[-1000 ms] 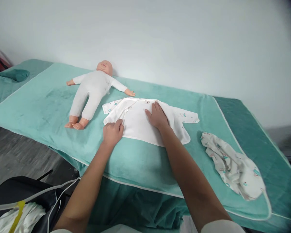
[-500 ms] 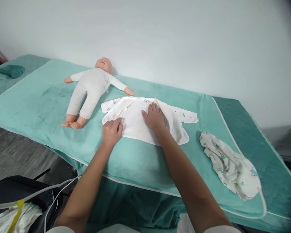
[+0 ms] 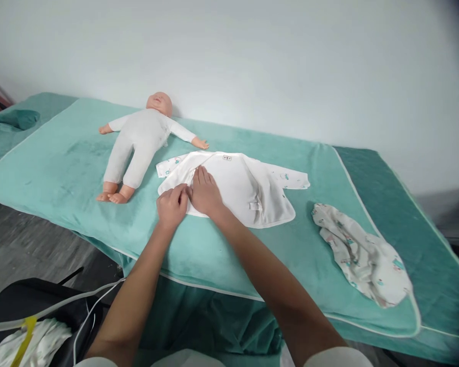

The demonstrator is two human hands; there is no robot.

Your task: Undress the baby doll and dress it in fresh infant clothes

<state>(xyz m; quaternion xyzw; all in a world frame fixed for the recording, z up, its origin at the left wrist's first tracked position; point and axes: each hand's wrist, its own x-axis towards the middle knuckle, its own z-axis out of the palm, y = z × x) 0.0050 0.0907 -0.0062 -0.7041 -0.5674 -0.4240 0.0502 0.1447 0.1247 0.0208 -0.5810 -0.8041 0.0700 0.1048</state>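
Note:
A white baby shirt (image 3: pixel 229 178) lies spread out, inside up, with its front panels folded open and its printed sleeves stretched to both sides. My left hand (image 3: pixel 172 205) is closed at the shirt's lower left edge, fingers curled on the fabric. Close beside it, my right hand (image 3: pixel 205 192) rests flat on the left part of the shirt, fingers straight and together. To the upper left, a baby doll (image 3: pixel 143 132) in a white body lies on its back, arms spread, one hand near the left sleeve.
A bunched printed baby garment (image 3: pixel 363 255) lies to the right on the green bed cover (image 3: pixel 248 270). A white wall runs behind the bed. At lower left, a black chair (image 3: pixel 26 295) holds crumpled cloth (image 3: pixel 42 341), with a pale tube (image 3: pixel 61 302) crossing above it.
My right hand has slid left across the shirt, from its right-centre to beside my left hand. The left hand has stayed at the shirt's edge; the view has shifted slightly.

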